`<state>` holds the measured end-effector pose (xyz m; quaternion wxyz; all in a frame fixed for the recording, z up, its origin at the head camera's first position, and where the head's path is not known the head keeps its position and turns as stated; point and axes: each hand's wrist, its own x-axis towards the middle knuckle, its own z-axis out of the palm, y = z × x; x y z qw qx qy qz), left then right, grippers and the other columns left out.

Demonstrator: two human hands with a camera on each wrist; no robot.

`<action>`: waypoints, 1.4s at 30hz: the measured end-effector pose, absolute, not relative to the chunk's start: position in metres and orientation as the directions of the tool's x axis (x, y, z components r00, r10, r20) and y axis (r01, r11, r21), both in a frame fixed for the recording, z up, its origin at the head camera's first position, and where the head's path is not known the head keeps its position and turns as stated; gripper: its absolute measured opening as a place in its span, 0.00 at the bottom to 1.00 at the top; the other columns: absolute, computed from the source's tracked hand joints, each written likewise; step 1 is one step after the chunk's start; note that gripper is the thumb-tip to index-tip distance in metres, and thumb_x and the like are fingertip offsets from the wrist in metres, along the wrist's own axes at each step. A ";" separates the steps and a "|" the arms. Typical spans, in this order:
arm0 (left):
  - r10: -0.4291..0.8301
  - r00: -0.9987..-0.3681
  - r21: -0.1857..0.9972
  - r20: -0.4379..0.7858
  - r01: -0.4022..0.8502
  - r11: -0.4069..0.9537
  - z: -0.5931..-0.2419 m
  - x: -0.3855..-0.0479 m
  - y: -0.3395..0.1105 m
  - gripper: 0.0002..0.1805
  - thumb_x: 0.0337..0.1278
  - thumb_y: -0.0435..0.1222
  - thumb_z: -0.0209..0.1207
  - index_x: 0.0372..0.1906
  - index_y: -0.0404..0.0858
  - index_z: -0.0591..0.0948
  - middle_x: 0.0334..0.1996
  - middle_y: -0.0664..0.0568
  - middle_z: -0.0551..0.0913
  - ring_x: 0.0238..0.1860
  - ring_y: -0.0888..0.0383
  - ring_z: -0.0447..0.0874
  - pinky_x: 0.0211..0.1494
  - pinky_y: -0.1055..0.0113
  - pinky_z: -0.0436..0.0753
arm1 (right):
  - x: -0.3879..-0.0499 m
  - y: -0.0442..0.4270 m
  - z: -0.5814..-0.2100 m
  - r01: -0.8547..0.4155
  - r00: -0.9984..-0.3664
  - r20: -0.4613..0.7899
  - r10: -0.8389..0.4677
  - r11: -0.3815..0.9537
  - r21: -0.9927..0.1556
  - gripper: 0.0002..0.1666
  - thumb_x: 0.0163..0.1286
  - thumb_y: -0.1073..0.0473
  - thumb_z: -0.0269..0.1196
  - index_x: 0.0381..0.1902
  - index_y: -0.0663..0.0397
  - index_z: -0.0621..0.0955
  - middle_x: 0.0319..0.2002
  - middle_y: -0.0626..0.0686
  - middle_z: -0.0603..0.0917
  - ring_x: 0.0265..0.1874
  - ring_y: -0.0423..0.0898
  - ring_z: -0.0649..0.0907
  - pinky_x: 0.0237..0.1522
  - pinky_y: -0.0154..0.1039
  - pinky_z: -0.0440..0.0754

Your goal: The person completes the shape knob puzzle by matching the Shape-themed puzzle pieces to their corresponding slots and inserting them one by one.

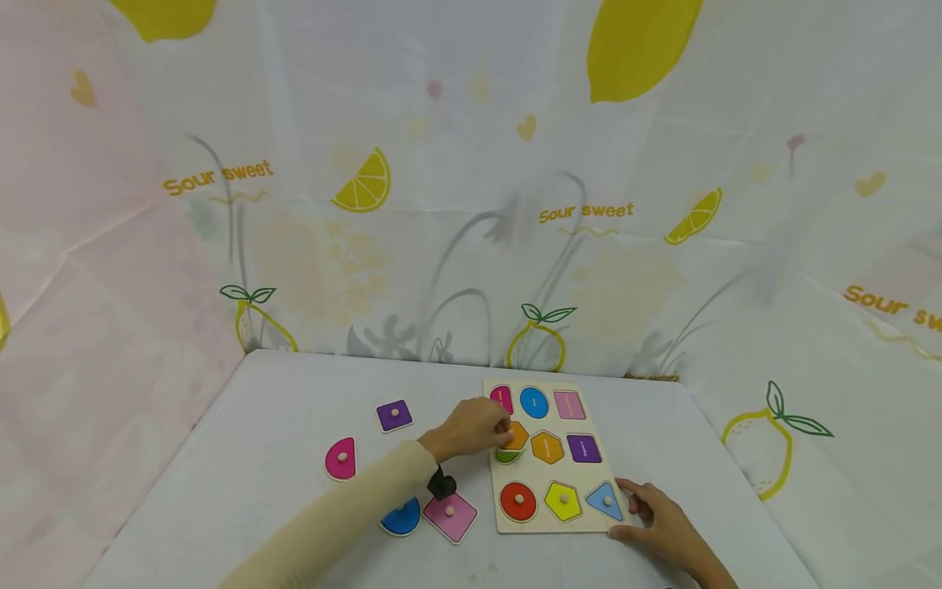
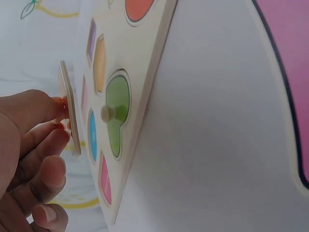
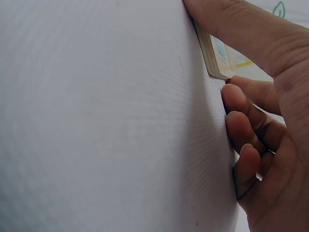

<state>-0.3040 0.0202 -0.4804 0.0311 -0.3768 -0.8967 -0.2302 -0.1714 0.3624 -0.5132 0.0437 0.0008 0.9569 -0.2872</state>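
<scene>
1. Above the left side of the pale wooden puzzle board (image 1: 540, 472), the left hand (image 1: 477, 427) pinches an orange, angular wooden piece (image 1: 518, 436).
2. It looks light, stiff and sturdy; I'd hold it mid-face.
3. The right hand (image 1: 657, 523) grips the board's near-right corner between thumb and forefinger.

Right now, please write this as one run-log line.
left hand: holds orange piece above board; right hand: at board's corner; loose: purple piece, magenta piece, blue piece, pink piece
</scene>
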 end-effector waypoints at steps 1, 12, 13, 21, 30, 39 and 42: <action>0.662 -0.716 0.390 0.223 0.687 0.613 -0.480 -0.304 0.023 0.08 0.64 0.44 0.69 0.35 0.43 0.89 0.23 0.65 0.78 0.28 0.68 0.73 0.31 0.77 0.74 | -0.171 0.362 -0.513 0.027 -0.996 -0.083 -0.023 0.834 -0.551 0.52 0.46 0.44 0.84 0.66 0.61 0.78 0.33 0.46 0.70 0.34 0.43 0.69 0.35 0.35 0.68; 0.678 -0.703 0.355 0.215 0.703 0.616 -0.481 -0.302 0.049 0.09 0.64 0.44 0.69 0.37 0.43 0.89 0.23 0.65 0.78 0.27 0.70 0.73 0.30 0.79 0.73 | -0.173 0.365 -0.516 0.036 -0.996 -0.093 -0.020 0.825 -0.565 0.52 0.46 0.45 0.84 0.66 0.60 0.78 0.33 0.47 0.71 0.34 0.43 0.70 0.35 0.35 0.69; 0.680 -0.700 0.351 0.218 0.707 0.614 -0.482 -0.302 0.051 0.09 0.64 0.44 0.69 0.36 0.43 0.89 0.23 0.65 0.78 0.27 0.70 0.72 0.30 0.79 0.72 | -0.173 0.365 -0.516 0.035 -0.995 -0.093 -0.021 0.824 -0.565 0.52 0.46 0.45 0.84 0.67 0.61 0.78 0.33 0.47 0.71 0.34 0.43 0.70 0.35 0.35 0.69; 0.682 -0.698 0.357 0.218 0.708 0.610 -0.485 -0.304 0.067 0.09 0.65 0.46 0.68 0.35 0.44 0.89 0.22 0.67 0.78 0.28 0.70 0.73 0.29 0.79 0.72 | -0.171 0.365 -0.514 0.023 -0.996 -0.083 -0.030 0.818 -0.574 0.52 0.47 0.46 0.84 0.67 0.61 0.78 0.33 0.47 0.71 0.34 0.42 0.70 0.35 0.35 0.68; 0.681 -0.707 0.368 0.190 0.695 0.618 -0.487 -0.298 0.077 0.09 0.65 0.45 0.68 0.34 0.44 0.89 0.21 0.66 0.78 0.26 0.70 0.72 0.27 0.79 0.72 | -0.170 0.365 -0.514 0.011 -0.995 -0.083 -0.046 0.813 -0.582 0.51 0.48 0.46 0.83 0.67 0.61 0.78 0.34 0.46 0.71 0.34 0.41 0.69 0.36 0.34 0.68; 0.679 -0.709 0.364 0.191 0.693 0.622 -0.491 -0.299 0.087 0.08 0.65 0.44 0.68 0.37 0.44 0.89 0.22 0.65 0.79 0.27 0.69 0.72 0.29 0.79 0.72 | -0.171 0.365 -0.516 0.028 -0.995 -0.091 -0.030 0.817 -0.576 0.52 0.47 0.45 0.83 0.67 0.60 0.78 0.34 0.47 0.71 0.35 0.42 0.70 0.36 0.35 0.69; 0.671 -0.719 0.368 0.182 0.683 0.631 -0.493 -0.300 0.089 0.08 0.65 0.44 0.68 0.37 0.43 0.89 0.22 0.64 0.78 0.26 0.68 0.72 0.28 0.79 0.72 | -0.172 0.366 -0.516 0.023 -0.996 -0.088 -0.034 0.818 -0.575 0.52 0.47 0.44 0.83 0.67 0.60 0.78 0.34 0.46 0.71 0.35 0.42 0.70 0.36 0.35 0.69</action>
